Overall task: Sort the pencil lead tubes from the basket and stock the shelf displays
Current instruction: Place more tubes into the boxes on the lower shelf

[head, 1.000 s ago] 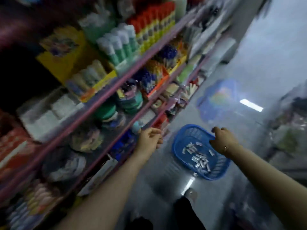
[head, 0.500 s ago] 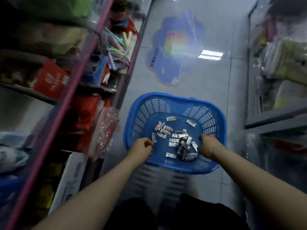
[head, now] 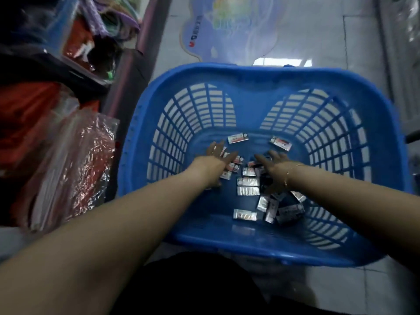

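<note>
Where the head view begins at far left, shelf stock [head: 34, 123] in red wrapping fills the lower shelving, blurred; just right of it, clear plastic packets [head: 75, 160] hang or lean at the shelf's edge, crinkled and reflective; above, a dark shelf upright [head: 127, 83] runs down toward the tiled floor [head: 318, 35].

Item, centre: blue basket [head: 227, 242], slotted walls, standing on the floor beside the shelving; a blue floor sticker [head: 227, 23] lies beyond its far rim.

Item, contents: pencil lead tubes [head: 247, 186], small flat silver and dark packs, scattered on the basket's bottom; most cluster between and under the two hands; two lie apart toward the far wall, one at [head: 237, 138], another to its right; several more lie nearer the person, on the right.

Item, left hand [head: 217, 163]: lowered into the basket, fingers spread and fairly straight over the tubes on the left of the pile, touching them; no tube plainly pinched.

Item, right hand [head: 272, 169]: also down in the basket, fingers extended onto the pile's right side; a thin bracelet [head: 289, 172] at the wrist; whether any tube is gripped beneath cannot be told.

Item, bottom edge: dark clothing [head: 193, 289] of the person.
</note>
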`<control>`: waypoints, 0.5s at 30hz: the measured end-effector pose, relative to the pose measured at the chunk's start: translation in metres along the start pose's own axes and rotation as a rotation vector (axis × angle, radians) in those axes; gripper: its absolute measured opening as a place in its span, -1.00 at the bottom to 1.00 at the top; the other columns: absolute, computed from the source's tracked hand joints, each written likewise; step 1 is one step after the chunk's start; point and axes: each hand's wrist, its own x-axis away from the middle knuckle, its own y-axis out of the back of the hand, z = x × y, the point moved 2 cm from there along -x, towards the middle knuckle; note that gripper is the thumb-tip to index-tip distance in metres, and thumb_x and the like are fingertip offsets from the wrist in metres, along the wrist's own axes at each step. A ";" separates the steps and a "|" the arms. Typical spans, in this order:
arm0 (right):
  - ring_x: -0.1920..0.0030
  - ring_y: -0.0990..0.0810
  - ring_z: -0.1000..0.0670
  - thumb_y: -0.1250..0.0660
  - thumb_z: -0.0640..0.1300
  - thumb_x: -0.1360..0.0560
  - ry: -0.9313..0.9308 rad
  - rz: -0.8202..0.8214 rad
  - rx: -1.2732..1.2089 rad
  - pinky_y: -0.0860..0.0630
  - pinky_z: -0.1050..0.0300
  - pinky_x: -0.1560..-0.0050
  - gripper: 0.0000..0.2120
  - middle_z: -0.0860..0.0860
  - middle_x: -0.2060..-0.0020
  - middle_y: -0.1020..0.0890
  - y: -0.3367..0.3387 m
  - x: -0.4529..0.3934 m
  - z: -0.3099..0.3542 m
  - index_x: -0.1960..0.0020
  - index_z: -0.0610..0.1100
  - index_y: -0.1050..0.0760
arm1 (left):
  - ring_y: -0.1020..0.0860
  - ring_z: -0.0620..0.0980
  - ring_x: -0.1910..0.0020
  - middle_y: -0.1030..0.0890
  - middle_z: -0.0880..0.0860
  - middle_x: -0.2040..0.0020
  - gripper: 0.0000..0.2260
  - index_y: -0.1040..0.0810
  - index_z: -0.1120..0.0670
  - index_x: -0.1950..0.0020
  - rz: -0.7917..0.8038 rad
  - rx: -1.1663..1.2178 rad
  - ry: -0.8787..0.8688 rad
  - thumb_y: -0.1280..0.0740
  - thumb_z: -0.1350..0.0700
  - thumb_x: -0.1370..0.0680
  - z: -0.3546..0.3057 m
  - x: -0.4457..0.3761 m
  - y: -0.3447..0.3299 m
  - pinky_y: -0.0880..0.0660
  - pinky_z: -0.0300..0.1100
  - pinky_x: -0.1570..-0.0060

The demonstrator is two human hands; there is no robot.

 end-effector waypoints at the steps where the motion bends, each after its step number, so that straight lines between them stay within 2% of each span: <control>1: -0.47 -0.02 -0.24 -0.48 0.02 -0.37 -0.001 0.001 -0.003 -0.28 -0.30 -0.32 -0.04 -0.11 -0.47 0.01 -0.002 -0.001 0.002 -0.51 0.07 0.13 | 0.18 0.20 -0.52 0.26 0.12 -0.54 -0.02 0.13 -0.16 -0.54 0.029 -0.016 -0.001 -0.52 0.01 -0.37 -0.003 -0.004 -0.002 -0.21 0.31 -0.33; 4: -0.50 0.08 -0.20 -0.44 -0.02 -0.42 -0.014 -0.017 0.021 -0.28 -0.29 -0.32 -0.07 -0.06 -0.51 0.11 -0.008 -0.006 0.004 -0.51 0.11 0.17 | 0.19 0.21 -0.51 0.29 0.11 -0.54 -0.01 0.15 -0.22 -0.52 0.057 -0.046 0.019 -0.52 -0.06 -0.36 -0.006 -0.016 -0.009 -0.18 0.34 -0.32; 8: -0.46 -0.06 -0.24 -0.41 -0.06 -0.43 0.023 -0.053 0.039 -0.39 -0.22 -0.26 -0.15 -0.12 -0.47 -0.05 -0.005 -0.015 0.009 -0.50 0.06 0.08 | 0.08 0.22 -0.51 0.12 0.13 -0.54 -0.14 0.05 -0.24 -0.51 0.009 -0.056 0.040 -0.47 -0.05 -0.42 -0.003 -0.029 -0.010 -0.30 0.25 -0.26; 11: -0.45 -0.04 -0.28 -0.36 -0.01 -0.46 0.021 -0.045 0.033 -0.41 -0.23 -0.24 -0.18 -0.15 -0.46 -0.02 -0.012 -0.018 0.018 -0.50 0.06 0.12 | -0.01 0.26 -0.47 -0.02 0.18 -0.49 -0.21 -0.06 -0.20 -0.47 -0.012 -0.041 0.027 -0.48 -0.03 -0.40 -0.003 -0.036 -0.007 -0.35 0.23 -0.23; 15: -0.44 -0.07 -0.29 -0.39 -0.09 -0.45 -0.010 -0.053 -0.009 -0.44 -0.22 -0.18 -0.24 -0.14 -0.43 -0.06 -0.017 -0.021 0.020 -0.46 0.09 0.03 | -0.06 0.28 -0.46 -0.06 0.21 -0.49 -0.19 -0.11 -0.14 -0.43 -0.004 -0.025 0.008 -0.52 -0.07 -0.33 -0.001 -0.040 -0.006 -0.35 0.18 -0.23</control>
